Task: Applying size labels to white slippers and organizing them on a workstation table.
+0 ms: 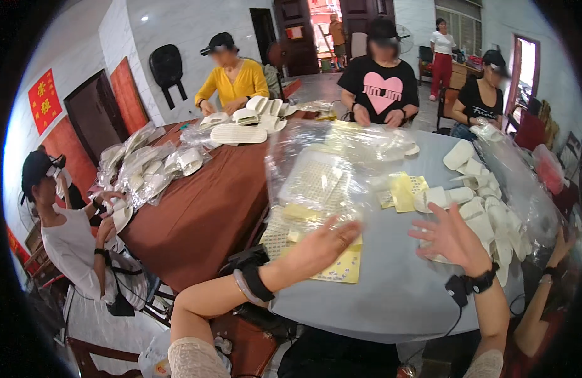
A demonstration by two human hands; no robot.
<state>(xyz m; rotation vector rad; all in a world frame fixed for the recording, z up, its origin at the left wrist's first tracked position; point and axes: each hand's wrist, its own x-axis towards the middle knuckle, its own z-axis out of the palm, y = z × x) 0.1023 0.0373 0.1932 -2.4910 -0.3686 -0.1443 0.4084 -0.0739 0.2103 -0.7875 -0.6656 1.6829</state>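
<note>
Forearms, two (206, 301): bare, pale lacy sleeve (196, 360) above the left, dark straps (259, 283) at both wrists.

Left of the hands (336, 237): blurred, fingers extended, just beside the near edge of the bag; contact cannot be told, nothing seen gripped.

Right hand (451, 234): fingers spread wide, palm empty, beside the slipper pile.

Clear plastic bag (332, 151), large: lying creased on the grey worktop (382, 305), left of its middle, just beyond the left hand. Pale dotted pieces (308, 176) show at it; whether inside or beneath cannot be settled. Handling, by judgement: light, limp, slippery, apt to cling; best pinched at a free edge.

Cream slippers (486, 220), a pile: right side of the same worktop, overlapping. Handling, by judgement: light, springy, hardly fragile; hold by the strap or the sole's sides.

Yellow sheets (344, 263), several: flat, small printed marks, one near the left hand, others farther off.

Further slippers (240, 133): on a red-brown worktop (196, 201), some bagged.

Co-workers: one in yellow (237, 82), one in black (379, 82) opposite.
</note>
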